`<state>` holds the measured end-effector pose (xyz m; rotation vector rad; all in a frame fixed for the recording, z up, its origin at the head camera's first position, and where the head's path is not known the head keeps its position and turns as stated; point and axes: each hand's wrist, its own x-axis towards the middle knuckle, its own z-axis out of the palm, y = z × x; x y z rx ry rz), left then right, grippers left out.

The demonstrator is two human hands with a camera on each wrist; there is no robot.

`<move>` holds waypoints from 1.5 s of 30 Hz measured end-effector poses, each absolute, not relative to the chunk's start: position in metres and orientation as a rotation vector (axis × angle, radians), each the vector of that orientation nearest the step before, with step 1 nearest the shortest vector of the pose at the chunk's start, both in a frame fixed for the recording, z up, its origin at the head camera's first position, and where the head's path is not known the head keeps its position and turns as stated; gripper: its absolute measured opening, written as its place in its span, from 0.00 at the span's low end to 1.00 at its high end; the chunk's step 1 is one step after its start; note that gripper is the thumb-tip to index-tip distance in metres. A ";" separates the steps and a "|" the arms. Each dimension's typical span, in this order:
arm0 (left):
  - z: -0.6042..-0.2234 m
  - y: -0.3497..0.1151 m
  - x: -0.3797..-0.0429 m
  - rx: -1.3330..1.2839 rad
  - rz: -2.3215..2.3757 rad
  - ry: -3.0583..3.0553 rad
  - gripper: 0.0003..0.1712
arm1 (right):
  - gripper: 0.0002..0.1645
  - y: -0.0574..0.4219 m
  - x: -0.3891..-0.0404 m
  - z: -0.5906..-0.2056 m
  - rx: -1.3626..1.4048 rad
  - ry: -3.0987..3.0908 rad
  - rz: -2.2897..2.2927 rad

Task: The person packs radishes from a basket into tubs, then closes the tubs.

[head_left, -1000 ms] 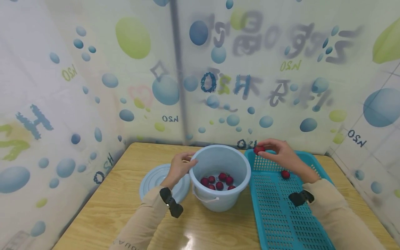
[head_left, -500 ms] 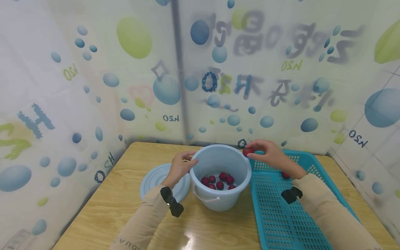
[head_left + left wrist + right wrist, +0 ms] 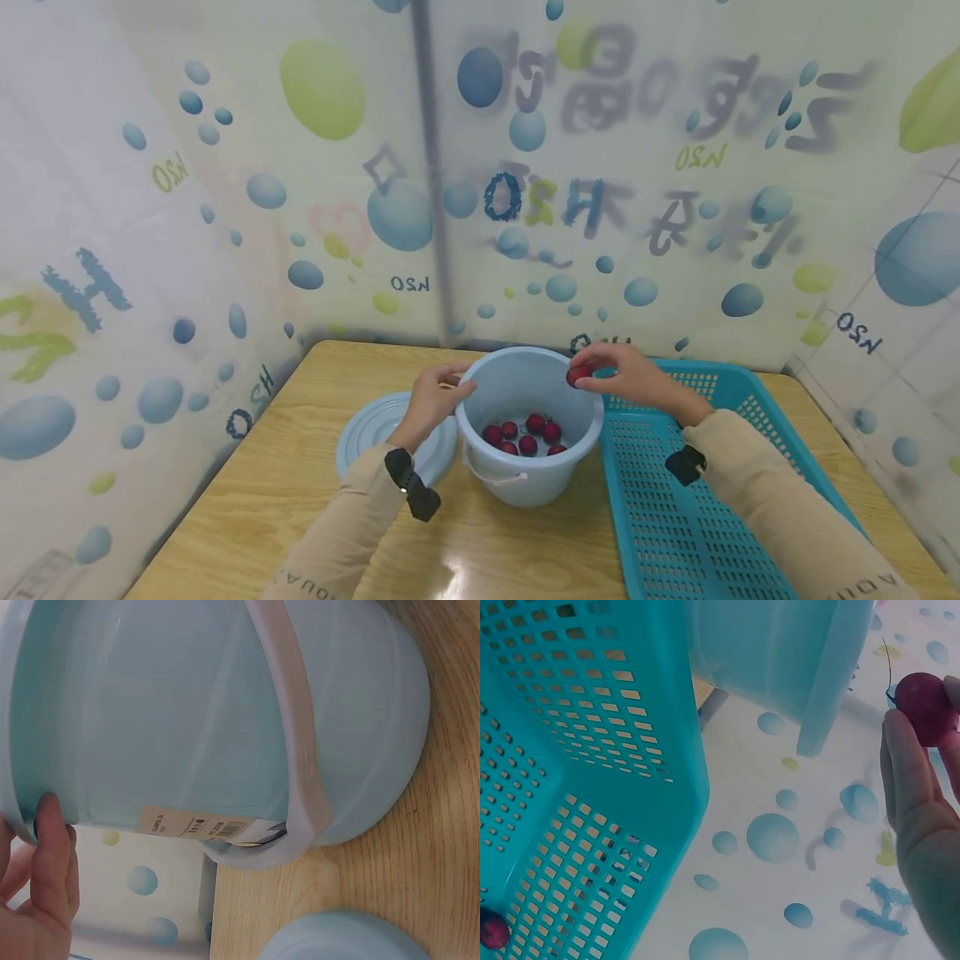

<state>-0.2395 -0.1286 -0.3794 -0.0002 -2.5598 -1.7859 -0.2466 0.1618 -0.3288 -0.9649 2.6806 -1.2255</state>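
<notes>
My right hand (image 3: pixel 632 375) pinches a small round red radish (image 3: pixel 578 377) over the right rim of a light-blue bucket (image 3: pixel 525 490). In the right wrist view a thin root trails from this radish (image 3: pixel 924 707). Several radishes (image 3: pixel 551 432) lie on the bucket's bottom. My left hand (image 3: pixel 431 402) grips the bucket's left rim; in the left wrist view its fingers (image 3: pixel 52 851) bend around that rim. Another radish (image 3: pixel 493 929) lies in the turquoise basket (image 3: pixel 619 517), hidden behind my right arm in the head view.
The bucket's round lid (image 3: pixel 360 437) lies on the wooden table (image 3: pixel 247 500), partly under my left wrist. The basket stands right beside the bucket. A white handle (image 3: pixel 498 481) hangs down the bucket's front. A patterned wall covering (image 3: pixel 360 317) rises behind the table.
My right hand has carried the radish leftward from above the basket to the bucket's rim. The left hand has kept its hold on the bucket.
</notes>
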 end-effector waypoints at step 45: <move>-0.380 -0.128 -0.239 -0.023 -1.777 -2.540 0.18 | 0.18 0.143 -0.250 -0.326 -0.993 2.627 -1.104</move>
